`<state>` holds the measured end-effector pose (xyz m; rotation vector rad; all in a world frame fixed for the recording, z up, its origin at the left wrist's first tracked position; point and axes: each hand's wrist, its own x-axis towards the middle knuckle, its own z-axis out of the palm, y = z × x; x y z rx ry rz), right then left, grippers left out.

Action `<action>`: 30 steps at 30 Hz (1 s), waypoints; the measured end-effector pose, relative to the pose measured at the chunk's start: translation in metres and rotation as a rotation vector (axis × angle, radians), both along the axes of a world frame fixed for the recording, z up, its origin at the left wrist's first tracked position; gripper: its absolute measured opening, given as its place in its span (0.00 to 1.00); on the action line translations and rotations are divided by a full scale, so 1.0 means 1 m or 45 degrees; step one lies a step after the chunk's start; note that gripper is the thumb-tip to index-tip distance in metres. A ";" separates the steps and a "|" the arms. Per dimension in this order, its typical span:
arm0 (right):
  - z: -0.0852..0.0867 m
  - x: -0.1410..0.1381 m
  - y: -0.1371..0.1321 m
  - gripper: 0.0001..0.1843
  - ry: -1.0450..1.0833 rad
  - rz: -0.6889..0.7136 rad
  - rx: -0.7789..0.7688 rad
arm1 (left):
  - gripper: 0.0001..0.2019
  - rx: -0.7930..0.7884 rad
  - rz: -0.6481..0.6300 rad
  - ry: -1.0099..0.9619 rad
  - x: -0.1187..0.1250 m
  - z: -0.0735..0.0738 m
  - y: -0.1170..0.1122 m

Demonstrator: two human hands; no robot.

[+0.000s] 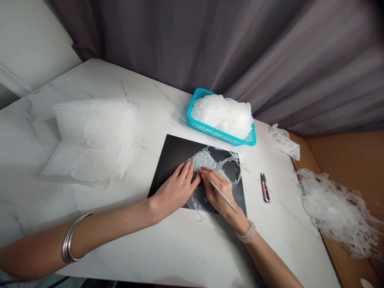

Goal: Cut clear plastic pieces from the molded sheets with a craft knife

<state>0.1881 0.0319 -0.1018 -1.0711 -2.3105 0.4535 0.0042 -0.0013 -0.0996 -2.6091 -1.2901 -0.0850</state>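
Note:
A thin translucent white sheet with cut-out shapes (216, 165) lies on a black mat (175, 154) on the marble table. My left hand (177, 188) rests flat on the sheet's near left part, fingers stretched out and pressing it down. My right hand (218, 191) is closed in a pinch round a thin light stick-like tool (222, 195), its tip meeting the sheet just right of my left fingertips. Silver bangles ring my left forearm, and a bead bracelet circles my right wrist.
A turquoise basket (222, 134) heaped with white cut pieces stands behind the mat. A tall stack of white sheets (93, 140) lies at the left. Small purple snips (265, 188) lie right of the mat. Lacy white offcuts (336, 212) pile at the right edge, over a brown floor.

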 end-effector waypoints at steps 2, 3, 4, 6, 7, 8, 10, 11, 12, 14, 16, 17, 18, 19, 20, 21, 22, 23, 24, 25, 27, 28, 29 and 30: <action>-0.007 -0.001 0.004 0.17 -0.044 0.045 0.044 | 0.21 -0.014 0.019 -0.036 0.001 -0.002 0.001; -0.009 -0.001 0.005 0.18 -0.061 0.052 0.046 | 0.21 -0.025 0.028 -0.056 0.001 -0.002 0.001; -0.011 0.000 0.005 0.19 -0.077 0.045 0.035 | 0.21 -0.039 0.032 -0.078 0.001 -0.003 0.001; -0.011 0.000 0.005 0.19 -0.106 0.001 0.000 | 0.22 -0.067 0.031 -0.128 0.002 -0.003 0.002; -0.011 0.000 0.004 0.19 -0.117 -0.022 -0.007 | 0.22 -0.081 0.032 -0.149 0.002 -0.003 0.003; -0.010 0.000 0.004 0.19 -0.126 -0.030 -0.003 | 0.22 -0.094 0.035 -0.165 0.002 -0.004 0.003; -0.008 -0.001 0.004 0.19 -0.158 0.015 0.031 | 0.22 -0.112 0.055 -0.176 0.001 -0.006 0.003; -0.007 -0.001 0.005 0.19 -0.184 0.054 0.056 | 0.22 -0.115 0.065 -0.174 0.001 -0.007 0.002; -0.006 -0.002 0.007 0.20 -0.217 0.096 0.075 | 0.22 -0.115 0.072 -0.170 0.001 -0.009 0.002; -0.004 -0.004 0.010 0.20 -0.287 0.170 0.095 | 0.22 -0.109 0.073 -0.167 0.000 -0.014 0.002; -0.002 -0.005 0.013 0.21 -0.337 0.208 0.098 | 0.23 -0.096 0.076 -0.175 0.000 -0.017 0.003; 0.000 -0.006 0.013 0.21 -0.354 0.215 0.102 | 0.23 -0.091 0.079 -0.179 0.001 -0.019 0.002; 0.001 -0.007 0.012 0.21 -0.368 0.215 0.114 | 0.23 -0.083 0.086 -0.184 0.002 -0.021 0.002; 0.003 -0.008 0.011 0.21 -0.379 0.211 0.134 | 0.23 -0.070 0.094 -0.188 0.003 -0.022 0.001; 0.004 -0.010 0.009 0.21 -0.379 0.208 0.163 | 0.23 -0.049 0.100 -0.192 0.004 -0.025 0.000; 0.005 -0.012 0.007 0.21 -0.363 0.204 0.192 | 0.22 -0.013 0.121 -0.200 0.005 -0.028 -0.001; 0.005 -0.014 0.006 0.21 -0.328 0.199 0.203 | 0.21 0.035 0.118 -0.203 0.005 -0.033 -0.002; 0.004 -0.017 0.007 0.21 -0.261 0.191 0.194 | 0.21 0.101 0.120 -0.207 0.005 -0.038 -0.001; 0.003 -0.018 0.010 0.21 -0.170 0.175 0.130 | 0.21 0.178 0.111 -0.207 0.004 -0.044 0.002; 0.003 -0.018 0.015 0.20 -0.043 0.153 0.015 | 0.21 0.246 0.092 -0.197 0.002 -0.048 0.005; 0.004 -0.005 0.033 0.14 0.375 -0.014 -0.304 | 0.23 0.355 0.021 -0.185 -0.003 -0.054 0.013; 0.008 0.009 0.043 0.10 0.615 -0.141 -0.446 | 0.24 0.382 -0.009 -0.169 -0.005 -0.055 0.016; 0.012 0.028 0.053 0.07 0.870 -0.304 -0.568 | 0.25 0.393 -0.028 -0.153 -0.006 -0.054 0.017; 0.018 0.051 0.061 0.09 1.045 -0.449 -0.606 | 0.26 0.389 -0.031 -0.135 -0.006 -0.052 0.017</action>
